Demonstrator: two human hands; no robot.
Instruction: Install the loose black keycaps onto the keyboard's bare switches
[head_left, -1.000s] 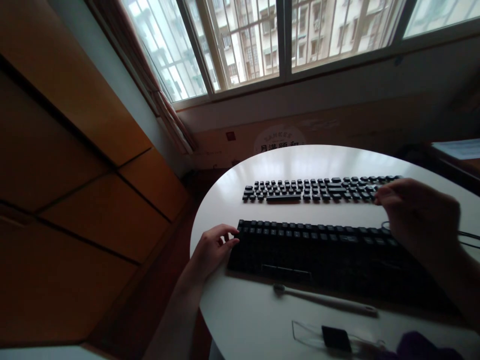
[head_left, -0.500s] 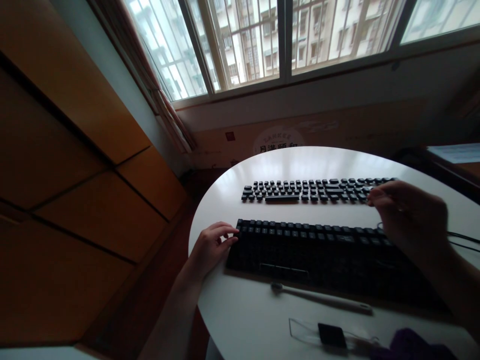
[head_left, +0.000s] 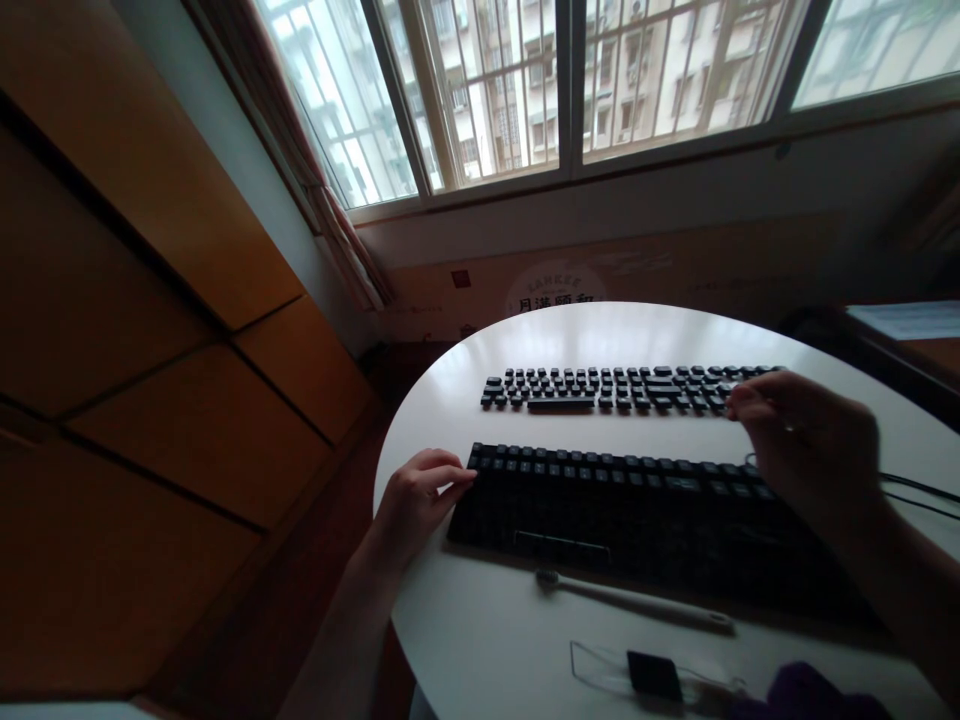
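A black keyboard (head_left: 555, 515) lies across the round table; its two far rows carry keycaps, while its dark nearer part shows no caps I can make out. At its far left corner, the thumb and forefinger of my left hand (head_left: 420, 495) close on the keyboard's edge. Behind it, loose black keycaps (head_left: 555, 385) stand in rows on the tabletop. My right hand (head_left: 817, 430) hangs over the right part of these rows, its fingertips pinched together at the caps. Whatever lies between those fingertips is hidden.
In front of the keyboard lies a toothbrush (head_left: 637, 603) with dark bristles. Nearer still are a wire tool with a black block (head_left: 654, 676) and a purple item (head_left: 806, 690). A black cable (head_left: 919, 487) runs off right. The white table (head_left: 450, 620) has a curved edge.
The view has shifted slightly, so the keyboard and keycaps appear a little lower and further left. Both hands stay at nearly the same spots relative to them.
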